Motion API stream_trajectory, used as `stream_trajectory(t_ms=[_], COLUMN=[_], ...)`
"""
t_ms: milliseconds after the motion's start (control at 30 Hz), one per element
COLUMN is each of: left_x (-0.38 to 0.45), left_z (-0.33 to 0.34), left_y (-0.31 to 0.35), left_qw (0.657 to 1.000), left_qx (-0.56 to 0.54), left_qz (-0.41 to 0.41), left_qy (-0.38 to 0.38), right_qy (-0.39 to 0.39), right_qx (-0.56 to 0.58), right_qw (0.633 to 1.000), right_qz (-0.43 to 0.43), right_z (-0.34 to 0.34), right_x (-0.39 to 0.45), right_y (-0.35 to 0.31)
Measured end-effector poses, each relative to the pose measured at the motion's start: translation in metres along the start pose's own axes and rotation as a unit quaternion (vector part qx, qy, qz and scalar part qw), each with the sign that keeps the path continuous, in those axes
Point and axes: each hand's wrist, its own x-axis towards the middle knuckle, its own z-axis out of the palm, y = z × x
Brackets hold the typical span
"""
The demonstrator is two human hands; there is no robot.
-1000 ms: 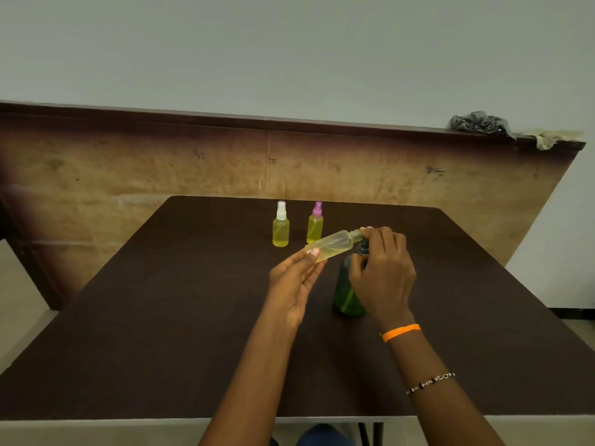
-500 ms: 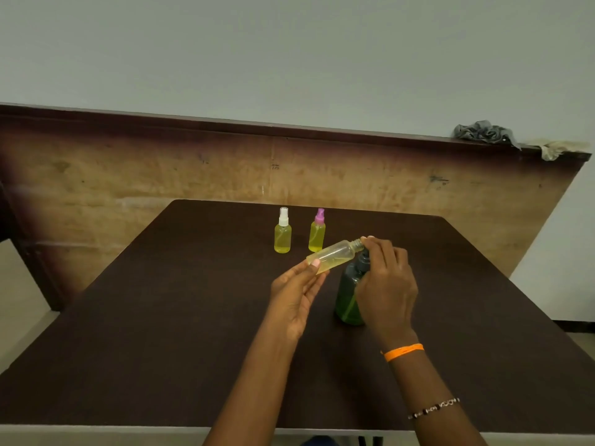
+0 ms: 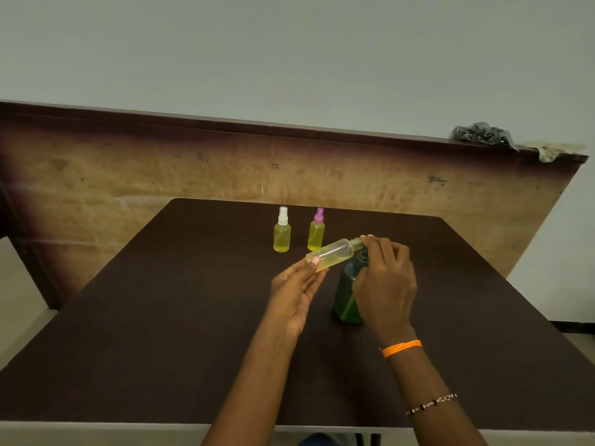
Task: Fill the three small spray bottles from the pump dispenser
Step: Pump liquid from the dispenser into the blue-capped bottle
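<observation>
A dark brown bench (image 3: 161,317) fills the lower frame; behind it a worn wooden panel (image 3: 128,175), with crumpled grey cloth (image 3: 481,134) at its upper right.

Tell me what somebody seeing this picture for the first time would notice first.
Most likely the two hands at the table's middle: the left hand holds an uncapped small bottle tilted, its open neck toward the top of the green pump dispenser, where the right hand rests. Next, the two capped spray bottles standing side by side behind them, one white-capped, one purple-capped, both holding yellow liquid.
</observation>
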Motion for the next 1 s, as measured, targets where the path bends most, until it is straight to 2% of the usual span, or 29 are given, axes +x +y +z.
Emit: stream_trajectory(t_ms=[200, 333, 500, 800, 1000], left_x=[-0.004, -0.004, -0.001, -0.006, 0.000], left_z=[0.004, 0.006, 0.001, 0.006, 0.003], left_y=[0.003, 0.003, 0.001, 0.004, 0.002], left_qw=[1.000, 1.000, 1.000, 1.000, 1.000], left_qx=[0.001, 0.000, 0.011, 0.007, 0.001], left_qz=[0.002, 0.001, 0.000, 0.001, 0.004], left_qy=[-0.003, 0.000, 0.006, 0.002, 0.011], right_qy=[-0.032, -0.018, 0.013, -0.032, -0.006], right_qx=[0.016, 0.058, 0.020, 0.046, 0.012], right_qw=[0.999, 0.998, 1.000, 0.998, 1.000], right_qz=[0.002, 0.023, 0.008, 0.002, 0.004], right_z=[-0.014, -0.011, 0.000, -0.015, 0.000], right_x=[0.019, 0.015, -0.002, 0.023, -0.001], right_y=[-0.001, -0.001, 0.000, 0.002, 0.001])
